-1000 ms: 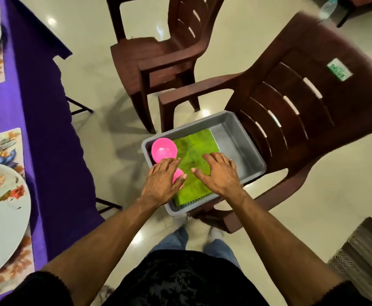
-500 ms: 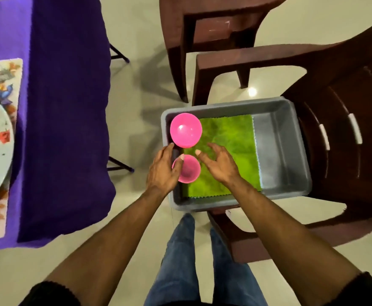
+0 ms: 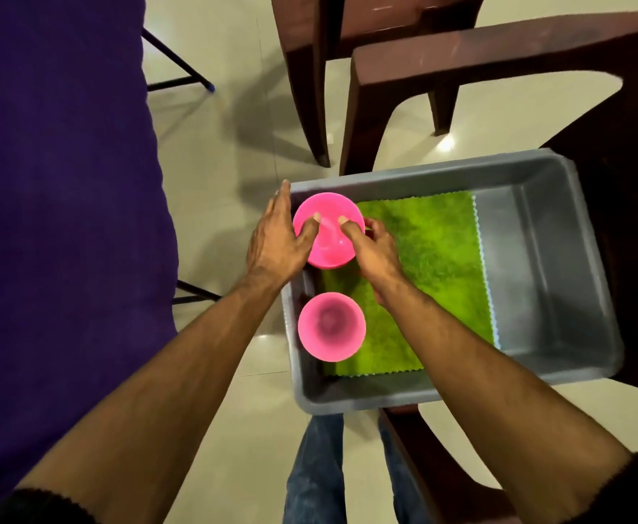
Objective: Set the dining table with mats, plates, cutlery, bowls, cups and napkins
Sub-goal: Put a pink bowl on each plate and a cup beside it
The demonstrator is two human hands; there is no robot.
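Here the person stands between the purple-clothed table (image 3: 56, 221), left of the fingers, and a brown chair (image 3: 537, 62) beyond and right of them; the tabletop itself is out of frame, so how much is already laid cannot be told. On the chair seat sits a grey tub (image 3: 556, 259), which both hands reach into. Flat on its floor, just right of the right fingers and running under them, lies a green cloth (image 3: 434, 259), probably a napkin or mat, not yet taken. Two pink bowls remain in the tub. The nearer bowl (image 3: 330, 327) stands untouched below both wrists. The far bowl (image 3: 327, 228) is held between both hands: the left hand (image 3: 274, 240) wraps its left side with thumb hooked over the rim, and the right hand (image 3: 372, 245) pinches the right rim, thumb inside.

Judgement: bowls are mid-collection. Both bowls and the cloth still need carrying to the table; cups and cutlery are not visible here.
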